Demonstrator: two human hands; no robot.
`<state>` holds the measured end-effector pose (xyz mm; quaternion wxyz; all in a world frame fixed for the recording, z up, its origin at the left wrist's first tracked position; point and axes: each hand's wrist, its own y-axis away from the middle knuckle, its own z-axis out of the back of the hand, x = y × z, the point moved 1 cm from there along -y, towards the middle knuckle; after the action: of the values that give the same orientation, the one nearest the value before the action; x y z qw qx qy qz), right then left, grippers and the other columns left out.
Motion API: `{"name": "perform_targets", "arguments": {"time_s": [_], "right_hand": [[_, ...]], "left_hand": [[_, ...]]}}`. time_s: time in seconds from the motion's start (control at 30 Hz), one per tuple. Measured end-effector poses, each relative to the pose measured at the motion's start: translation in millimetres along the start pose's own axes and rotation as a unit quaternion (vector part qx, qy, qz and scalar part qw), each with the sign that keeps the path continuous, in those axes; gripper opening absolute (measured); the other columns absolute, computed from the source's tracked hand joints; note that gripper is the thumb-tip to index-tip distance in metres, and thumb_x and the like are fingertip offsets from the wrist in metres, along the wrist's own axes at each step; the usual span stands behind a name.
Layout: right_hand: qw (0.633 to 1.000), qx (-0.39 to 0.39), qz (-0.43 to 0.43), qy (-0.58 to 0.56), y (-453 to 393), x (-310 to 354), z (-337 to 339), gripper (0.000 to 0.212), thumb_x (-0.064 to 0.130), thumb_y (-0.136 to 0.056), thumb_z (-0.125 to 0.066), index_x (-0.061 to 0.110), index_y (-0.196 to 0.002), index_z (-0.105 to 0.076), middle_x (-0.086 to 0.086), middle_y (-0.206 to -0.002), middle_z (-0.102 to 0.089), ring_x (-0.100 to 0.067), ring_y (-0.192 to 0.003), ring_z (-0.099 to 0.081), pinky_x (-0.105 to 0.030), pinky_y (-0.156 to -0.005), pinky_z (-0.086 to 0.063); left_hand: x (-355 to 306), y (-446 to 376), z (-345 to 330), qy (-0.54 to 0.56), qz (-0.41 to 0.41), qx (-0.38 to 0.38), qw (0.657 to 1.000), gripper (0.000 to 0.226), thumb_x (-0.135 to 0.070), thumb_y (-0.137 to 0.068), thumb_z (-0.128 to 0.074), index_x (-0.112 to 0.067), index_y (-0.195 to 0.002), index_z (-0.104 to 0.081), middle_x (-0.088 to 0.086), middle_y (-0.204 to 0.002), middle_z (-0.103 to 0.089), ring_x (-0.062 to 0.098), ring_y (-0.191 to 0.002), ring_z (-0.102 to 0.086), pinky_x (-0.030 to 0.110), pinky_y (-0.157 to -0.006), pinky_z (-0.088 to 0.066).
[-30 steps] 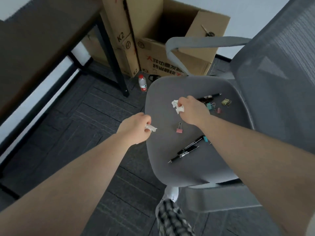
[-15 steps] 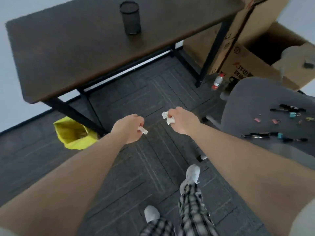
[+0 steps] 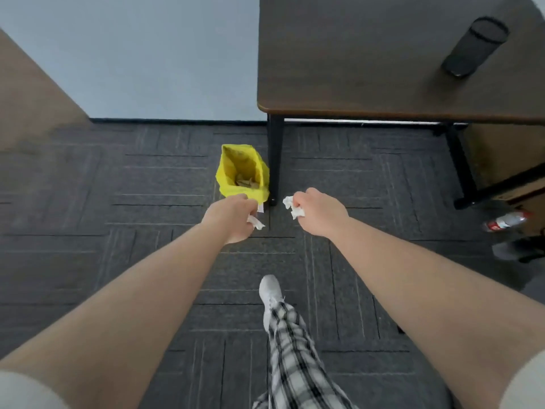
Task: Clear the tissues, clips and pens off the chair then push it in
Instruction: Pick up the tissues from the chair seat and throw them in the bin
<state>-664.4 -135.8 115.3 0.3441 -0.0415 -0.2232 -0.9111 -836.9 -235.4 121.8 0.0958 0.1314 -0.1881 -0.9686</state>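
My left hand [image 3: 231,216] is closed on a crumpled white tissue [image 3: 256,222] whose ends stick out by the thumb. My right hand [image 3: 320,212] grips another crumpled white tissue [image 3: 293,208]. Both hands hover over the carpet just in front of a yellow bin bag [image 3: 242,175], which stands open with some scraps inside, beside the desk leg [image 3: 275,160]. The left hand is at the bag's near rim, the right hand a little to its right. The chair seat with its pens and clips is out of view.
A dark wooden desk [image 3: 383,72] fills the upper right, with a black mesh pen cup [image 3: 474,47] on it. A plastic bottle [image 3: 505,221] lies on the floor at the right. My foot in a white shoe [image 3: 271,293] steps forward on the grey carpet.
I have turned left, away from the chair, which has left the view. Both hands carried their tissues toward the yellow bag, now straight ahead and close.
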Motion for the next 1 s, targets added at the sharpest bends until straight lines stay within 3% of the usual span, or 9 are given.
{"name": "perform_targets", "arguments": {"time_s": [0.23, 0.47, 0.63, 0.83, 1.0], "right_hand": [[0.999, 0.034, 0.02, -0.009, -109.6, 70.4, -29.6, 0.031, 0.021, -0.092, -0.051, 0.018, -0.123, -0.051, -0.011, -0.114, -0.049, -0.037, -0.096, -0.058, -0.038, -0.068, -0.042], [0.998, 0.055, -0.028, -0.021, -209.3, 106.0, -47.6, 0.034, 0.023, -0.094, -0.053, 0.018, -0.127, -0.047, -0.01, -0.115, -0.05, -0.031, -0.095, -0.06, -0.039, -0.07, -0.046], [0.995, 0.059, -0.054, -0.05, -254.7, 118.5, -55.9, 0.035, 0.024, -0.093, -0.056, 0.018, -0.126, -0.048, -0.008, -0.114, -0.052, -0.024, -0.084, -0.055, -0.035, -0.065, -0.045], [0.979, 0.078, -0.162, -0.099, -303.0, 108.7, -77.7, 0.032, 0.022, -0.093, -0.053, 0.018, -0.124, -0.049, -0.009, -0.115, -0.049, -0.031, -0.095, -0.057, -0.037, -0.068, -0.044], [0.959, 0.083, -0.239, -0.124, -354.3, 94.6, -99.0, 0.03, 0.022, -0.093, -0.055, 0.018, -0.123, -0.05, -0.009, -0.113, -0.051, -0.025, -0.081, -0.052, -0.035, -0.066, -0.043]], "left_hand": [[110.1, -41.1, 13.9, 0.014, 0.051, 0.019, 0.998, 0.021, -0.021, -0.088, -0.049, -0.019, -0.107, -0.057, 0.002, -0.114, -0.054, 0.026, -0.107, -0.055, 0.034, -0.073, -0.04], [203.2, -113.0, 18.4, 0.064, 0.084, 0.024, 0.994, 0.025, -0.023, -0.088, -0.052, -0.019, -0.112, -0.056, 0.002, -0.117, -0.054, 0.026, -0.108, -0.054, 0.034, -0.076, -0.04], [233.5, -161.2, 15.4, 0.081, 0.079, 0.05, 0.992, 0.025, -0.021, -0.087, -0.051, -0.019, -0.113, -0.055, 0.002, -0.116, -0.053, 0.026, -0.104, -0.054, 0.034, -0.072, -0.038], [253.7, -238.1, 2.2, 0.115, 0.07, 0.115, 0.984, 0.03, -0.02, -0.087, -0.048, -0.019, -0.117, -0.056, 0.004, -0.12, -0.054, 0.027, -0.106, -0.054, 0.036, -0.073, -0.043], [273.5, -314.8, -12.5, 0.102, 0.043, 0.168, 0.98, 0.029, -0.018, -0.089, -0.044, -0.017, -0.116, -0.056, 0.006, -0.113, -0.057, 0.025, -0.091, -0.052, 0.035, -0.068, -0.041]]}}
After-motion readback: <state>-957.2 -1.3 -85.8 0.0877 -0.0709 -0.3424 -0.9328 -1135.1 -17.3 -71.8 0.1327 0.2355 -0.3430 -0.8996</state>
